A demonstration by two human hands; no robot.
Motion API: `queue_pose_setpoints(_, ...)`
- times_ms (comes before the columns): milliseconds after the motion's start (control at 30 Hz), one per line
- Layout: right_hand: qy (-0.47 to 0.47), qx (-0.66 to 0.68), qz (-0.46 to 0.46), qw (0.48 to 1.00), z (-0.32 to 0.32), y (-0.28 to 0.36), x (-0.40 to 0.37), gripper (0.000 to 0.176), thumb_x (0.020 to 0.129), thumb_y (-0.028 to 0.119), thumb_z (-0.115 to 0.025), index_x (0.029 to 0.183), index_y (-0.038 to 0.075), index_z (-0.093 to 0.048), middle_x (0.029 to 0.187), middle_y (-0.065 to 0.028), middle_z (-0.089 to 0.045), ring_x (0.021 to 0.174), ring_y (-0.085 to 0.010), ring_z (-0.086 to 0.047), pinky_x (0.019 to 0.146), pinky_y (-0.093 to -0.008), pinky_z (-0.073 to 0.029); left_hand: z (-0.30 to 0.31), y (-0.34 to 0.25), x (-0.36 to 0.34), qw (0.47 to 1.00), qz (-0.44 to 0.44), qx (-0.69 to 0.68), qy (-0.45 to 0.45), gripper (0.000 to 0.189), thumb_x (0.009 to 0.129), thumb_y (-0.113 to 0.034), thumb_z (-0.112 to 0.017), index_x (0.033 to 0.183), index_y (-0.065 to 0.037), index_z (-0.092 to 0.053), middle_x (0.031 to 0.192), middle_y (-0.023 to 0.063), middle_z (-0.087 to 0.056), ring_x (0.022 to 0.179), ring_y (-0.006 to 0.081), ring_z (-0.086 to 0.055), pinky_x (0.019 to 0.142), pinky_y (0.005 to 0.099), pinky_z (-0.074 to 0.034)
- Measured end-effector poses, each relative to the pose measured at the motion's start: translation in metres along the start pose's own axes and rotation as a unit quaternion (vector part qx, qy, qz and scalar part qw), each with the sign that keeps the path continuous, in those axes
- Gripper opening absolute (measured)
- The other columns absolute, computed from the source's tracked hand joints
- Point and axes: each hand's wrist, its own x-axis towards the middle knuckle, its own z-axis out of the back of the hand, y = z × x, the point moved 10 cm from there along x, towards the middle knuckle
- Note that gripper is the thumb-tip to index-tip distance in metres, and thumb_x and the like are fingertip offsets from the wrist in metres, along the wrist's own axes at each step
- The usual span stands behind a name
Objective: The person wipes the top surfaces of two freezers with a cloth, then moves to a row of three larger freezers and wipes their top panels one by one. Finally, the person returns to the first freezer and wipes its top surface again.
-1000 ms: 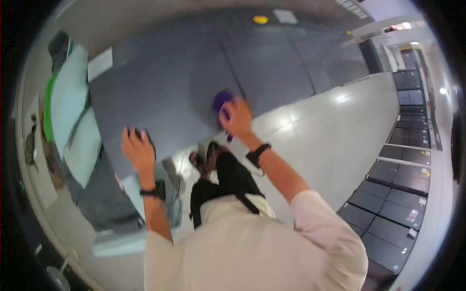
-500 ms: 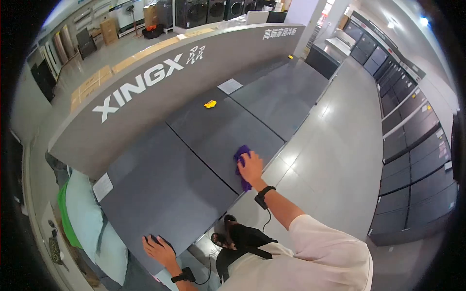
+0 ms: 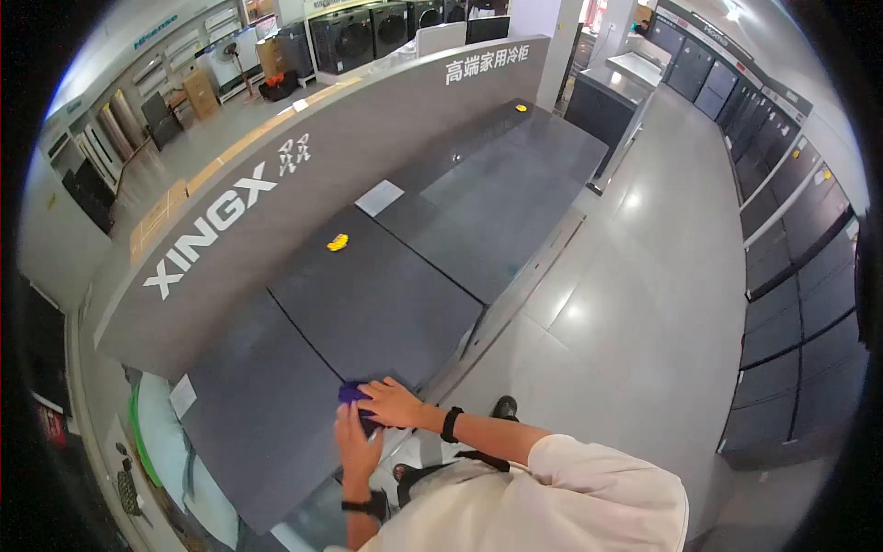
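Observation:
A bunched purple cloth [image 3: 350, 393] lies on the dark grey freezer lids [image 3: 395, 304], near their front edge and beside a seam between two lids. My right hand [image 3: 390, 405] is closed over the cloth from the right. From below, my left hand [image 3: 359, 443] reaches up with its fingers against the same cloth, close to the right hand. Part of the cloth is hidden under both hands. Farther back on the lids are a small yellow item [image 3: 338, 242] and a white sheet [image 3: 379, 198].
A grey sign wall [image 3: 349, 138] stands along the back of the lids. Pale blue pillows [image 3: 166, 432] lie at the left end. To the right runs a tiled aisle [image 3: 635, 304], with dark appliances [image 3: 782, 322] beyond it. Another yellow item [image 3: 521, 109] sits at the far end.
My right hand has brought the purple cloth left and nearer to my body. My left hand has moved from the left lid to the cloth. The view has shifted too.

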Motion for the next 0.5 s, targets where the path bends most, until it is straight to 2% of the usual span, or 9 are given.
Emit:
queue_pose_setpoints(100, 0.004, -0.017, -0.110, 0.994, 0.030, -0.083, -0.039, 0.042, 0.083, 0.027, -0.066, 0.123, 0.015, -0.058, 0.132, -0.0125, -0.054, 0.116, -0.0283, -0.053, 0.093, -0.0456, -0.039, -0.081, -0.067, 0.056, 0.996, -0.005, 0.050, 0.069, 0.097, 0.074, -0.022, -0.077, 0.147, 0.007, -0.021, 0.150, 0.0291, -0.030, 0.142, 0.0443, -0.025, 0.115, 0.0548, -0.021)
queue_pose_setpoints(167, -0.044, -0.050, -0.130, 0.989, 0.071, -0.139, -0.067, 0.042, 0.084, 0.026, -0.063, 0.124, 0.016, -0.058, 0.134, -0.0129, -0.054, 0.119, -0.0283, -0.052, 0.093, -0.0467, -0.039, -0.124, -0.111, 0.098, 0.995, -0.014, 0.015, 0.095, 0.104, 0.072, -0.025, -0.079, 0.148, 0.009, -0.017, 0.152, 0.0311, -0.025, 0.144, 0.0438, -0.022, 0.117, 0.0541, -0.019)
queue_pose_setpoints(300, -0.086, -0.121, -0.185, 0.971, 0.139, -0.232, -0.106, 0.043, 0.087, 0.024, -0.058, 0.130, 0.017, -0.056, 0.137, -0.0134, -0.053, 0.125, -0.0285, -0.050, 0.095, -0.0478, -0.039, -0.198, -0.189, 0.177, 0.991, -0.037, 0.050, 0.118, 0.104, 0.071, -0.026, -0.080, 0.148, 0.008, -0.017, 0.154, 0.0311, -0.020, 0.145, 0.0459, -0.017, 0.117, 0.0556, -0.018)
queue_pose_setpoints(333, -0.092, -0.119, -0.166, 0.975, 0.158, -0.241, -0.110, 0.045, 0.088, 0.022, -0.056, 0.133, 0.018, -0.053, 0.137, -0.0140, -0.052, 0.127, -0.0296, -0.049, 0.096, -0.0477, -0.039, -0.212, -0.201, 0.191, 0.988, -0.033, 0.074, 0.128, 0.104, 0.071, -0.026, -0.080, 0.148, 0.007, -0.018, 0.153, 0.0319, -0.021, 0.145, 0.0463, -0.017, 0.116, 0.0557, -0.019)
queue_pose_setpoints(433, -0.127, -0.172, -0.115, 0.970, 0.165, -0.269, -0.110, 0.047, 0.088, 0.024, -0.055, 0.135, 0.020, -0.052, 0.136, -0.0153, -0.053, 0.126, -0.0310, -0.049, 0.096, -0.0475, -0.039, -0.230, -0.224, 0.222, 0.983, -0.023, 0.114, 0.143, 0.099, 0.072, -0.023, -0.078, 0.148, 0.006, -0.022, 0.152, 0.0340, -0.021, 0.144, 0.0487, -0.017, 0.117, 0.0563, -0.018)
queue_pose_setpoints(500, -0.051, -0.160, -0.108, 0.980, 0.164, -0.269, -0.105, 0.046, 0.088, 0.024, -0.055, 0.134, 0.018, -0.053, 0.135, -0.0155, -0.053, 0.125, -0.0299, -0.050, 0.096, -0.0426, -0.040, -0.231, -0.223, 0.218, 0.978, -0.010, 0.134, 0.159, 0.094, 0.072, -0.021, -0.077, 0.147, 0.006, -0.026, 0.152, 0.0354, -0.021, 0.143, 0.0506, -0.018, 0.117, 0.0568, -0.017)
